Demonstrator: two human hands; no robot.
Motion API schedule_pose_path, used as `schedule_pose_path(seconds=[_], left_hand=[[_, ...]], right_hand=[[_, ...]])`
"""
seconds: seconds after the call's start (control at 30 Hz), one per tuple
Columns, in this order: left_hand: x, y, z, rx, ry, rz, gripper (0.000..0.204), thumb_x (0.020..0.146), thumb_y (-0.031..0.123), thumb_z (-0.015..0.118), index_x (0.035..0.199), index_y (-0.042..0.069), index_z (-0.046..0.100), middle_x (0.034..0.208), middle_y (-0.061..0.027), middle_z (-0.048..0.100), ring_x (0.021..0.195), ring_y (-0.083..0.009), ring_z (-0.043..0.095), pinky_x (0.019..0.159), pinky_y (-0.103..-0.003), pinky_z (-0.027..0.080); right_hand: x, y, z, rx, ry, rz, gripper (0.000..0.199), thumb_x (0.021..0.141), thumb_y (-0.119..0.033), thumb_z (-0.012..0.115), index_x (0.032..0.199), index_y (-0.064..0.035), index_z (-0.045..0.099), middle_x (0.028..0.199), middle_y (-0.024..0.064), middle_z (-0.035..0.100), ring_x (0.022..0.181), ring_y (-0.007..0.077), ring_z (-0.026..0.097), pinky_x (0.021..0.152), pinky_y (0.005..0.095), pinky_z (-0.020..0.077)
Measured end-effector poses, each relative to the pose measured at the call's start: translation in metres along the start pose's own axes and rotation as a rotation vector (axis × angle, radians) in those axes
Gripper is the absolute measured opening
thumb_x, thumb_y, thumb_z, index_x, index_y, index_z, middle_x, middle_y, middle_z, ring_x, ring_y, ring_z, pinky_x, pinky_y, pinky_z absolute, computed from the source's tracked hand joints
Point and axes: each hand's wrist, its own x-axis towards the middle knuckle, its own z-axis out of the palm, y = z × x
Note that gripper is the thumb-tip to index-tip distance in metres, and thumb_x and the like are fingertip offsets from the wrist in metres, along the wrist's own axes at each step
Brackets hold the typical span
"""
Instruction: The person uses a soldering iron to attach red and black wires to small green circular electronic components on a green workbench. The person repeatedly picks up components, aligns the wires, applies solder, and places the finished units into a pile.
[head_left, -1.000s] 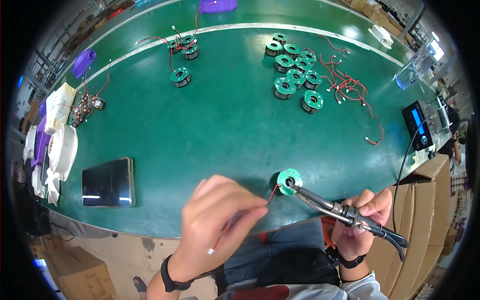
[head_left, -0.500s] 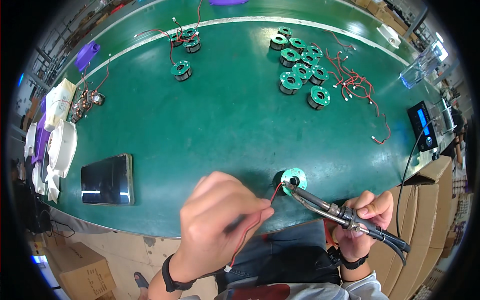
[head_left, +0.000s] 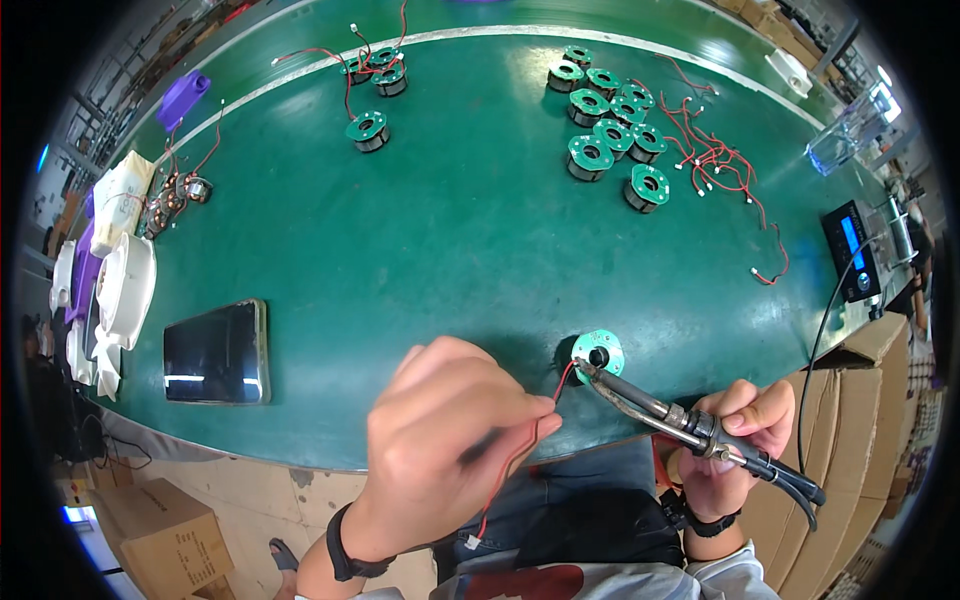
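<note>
Between its thumb and fingers my left hand [head_left: 455, 430] pinches a red and black wire [head_left: 513, 462], whose white connector hangs below the hand. The wire's other end meets the left edge of a green ring-shaped circuit board [head_left: 606, 350] on a dark motor coil, near the table's front edge. My right hand [head_left: 745, 430] grips a soldering iron [head_left: 680, 415] with a thin metal tube alongside it. The iron's tip rests at the board's left edge, where the wire ends. The joint itself is partly hidden by the tip.
Several coils with green boards [head_left: 590, 153] stand at the far right, beside a tangle of red wires [head_left: 720, 165]. More wired coils [head_left: 368, 130] are at the far left. A phone [head_left: 215, 352] lies left; a soldering station [head_left: 852, 250] stands right, its cable running down near my right hand.
The view has shifted slightly, moving the table's contents a little in the picture. Both hands keep their holds, and the iron's tip stays at the board's edge with the wire.
</note>
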Motion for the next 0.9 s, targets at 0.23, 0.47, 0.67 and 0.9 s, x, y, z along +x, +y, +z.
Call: schedule_pose_path(seconds=[0.23,0.47,0.67,0.9], left_hand=[[0.001,0.001,0.001,0.002,-0.003,-0.003,0.017,0.057,0.001,0.075,0.071,0.003,0.064,0.065,-0.0049,0.059,0.062,-0.0204,0.051,0.057,-0.029,0.04],[0.0,0.001,0.002,-0.004,0.024,0.013,0.018,0.056,0.001,0.075,0.07,0.003,0.063,0.064,-0.005,0.058,0.061,-0.0214,0.051,0.055,-0.029,0.039],[0.016,0.019,-0.016,0.061,0.084,0.048,0.018,0.055,-0.001,0.073,0.068,0.002,0.061,0.063,-0.0059,0.056,0.059,-0.021,0.05,0.053,-0.029,0.037],[0.117,0.049,-0.039,0.042,-0.381,-0.063,0.011,0.068,0.005,0.068,0.071,0.0,0.06,0.069,-0.0072,0.061,0.06,-0.0097,0.051,0.058,-0.022,0.039]], right_hand=[[0.0,-0.004,-0.003,0.001,-0.056,0.028,0.039,0.072,-0.018,0.071,0.081,-0.005,0.036,0.064,0.0046,0.043,0.049,0.0081,0.036,0.045,0.0207,0.0305],[0.0,-0.004,-0.005,0.004,-0.072,0.035,0.038,0.073,-0.017,0.072,0.082,-0.0057,0.037,0.065,0.0053,0.046,0.051,0.0089,0.038,0.047,0.0218,0.0322],[0.006,-0.013,-0.009,0.24,0.11,0.07,0.043,0.069,-0.016,0.076,0.082,-0.0075,0.036,0.062,0.0025,0.043,0.048,0.0078,0.041,0.045,0.0213,0.0356],[0.027,-0.039,-0.058,0.146,0.261,-0.268,0.03,0.075,-0.015,0.059,0.083,-0.0051,0.032,0.067,0.0036,0.036,0.041,0.0052,0.033,0.034,0.0156,0.0269]])
